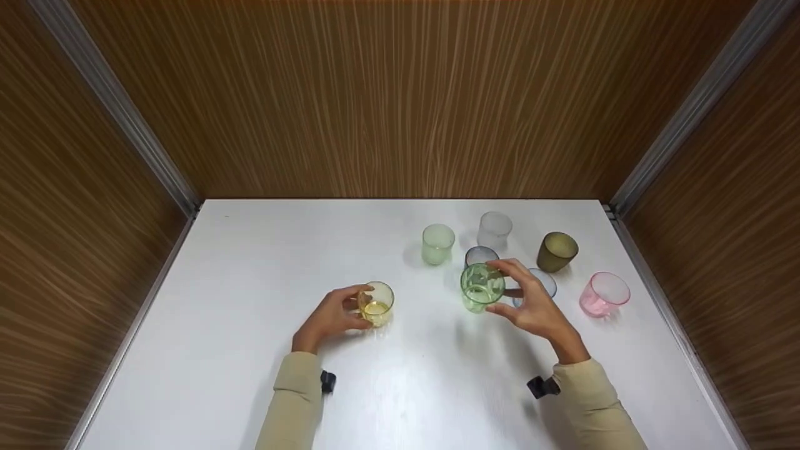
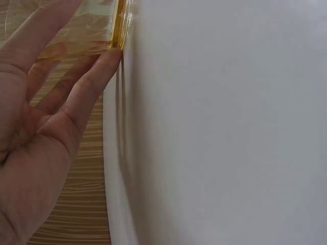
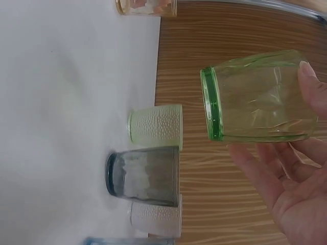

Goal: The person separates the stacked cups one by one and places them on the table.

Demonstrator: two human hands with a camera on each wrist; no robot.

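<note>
My left hand (image 1: 334,315) pinches a clear yellow glass (image 1: 379,307) between thumb and fingers. In the left wrist view, the yellow glass (image 2: 82,30) is cut off at the top, its base at or just above the white surface. My right hand (image 1: 531,303) grips a clear green glass (image 1: 481,290) by its sides. The right wrist view has the green glass (image 3: 260,97) lifted off the table, thumb on one side and fingers on the other. Behind it stands a grey-blue glass (image 1: 480,253), partly hidden. A blue glass (image 1: 547,281) is mostly covered by the right hand.
On the white table (image 1: 250,262) stand a pale green textured glass (image 1: 437,244), a clear textured glass (image 1: 495,229), a dark olive glass (image 1: 556,252) and a pink glass (image 1: 604,295). Wood-grain panels (image 1: 400,100) wall the back and both sides.
</note>
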